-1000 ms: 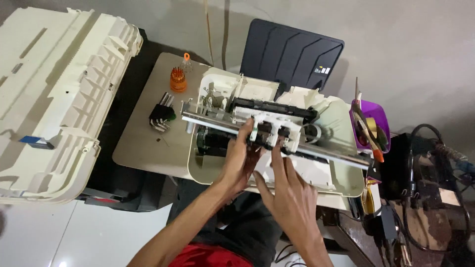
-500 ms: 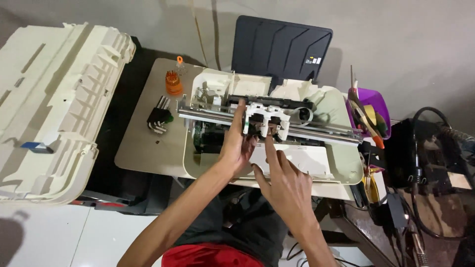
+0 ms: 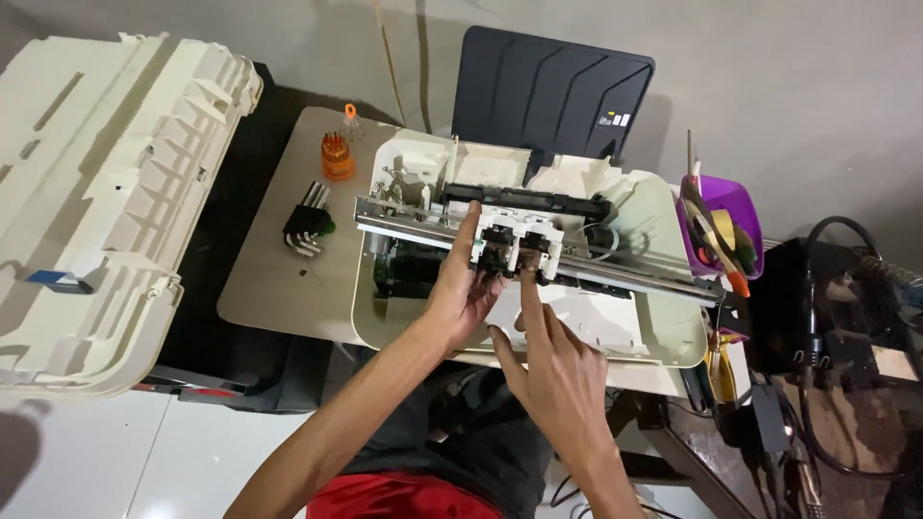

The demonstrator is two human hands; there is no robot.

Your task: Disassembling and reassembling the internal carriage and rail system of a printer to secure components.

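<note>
Opened printer (image 3: 615, 327) on a small beige table (image 3: 279, 279), cover off, dark paper tray (image 3: 548, 91) standing up at the back. Metal rail (image 3: 635, 272) running long across the printer, left to right, dipping slightly toward the right. White cartridge carriage (image 3: 514, 245) sitting on that rail near the middle. Left hand (image 3: 461, 284) gripping the carriage's left side, thumb up. Right hand (image 3: 558, 370) with index finger stretched onto the carriage's underside, other fingers curled. Hex keys (image 3: 306, 223) and orange screwdriver set (image 3: 337, 154) at left; purple tub (image 3: 721, 221) at right. Large cream cover (image 3: 96, 202) beside. Grey floor.
</note>
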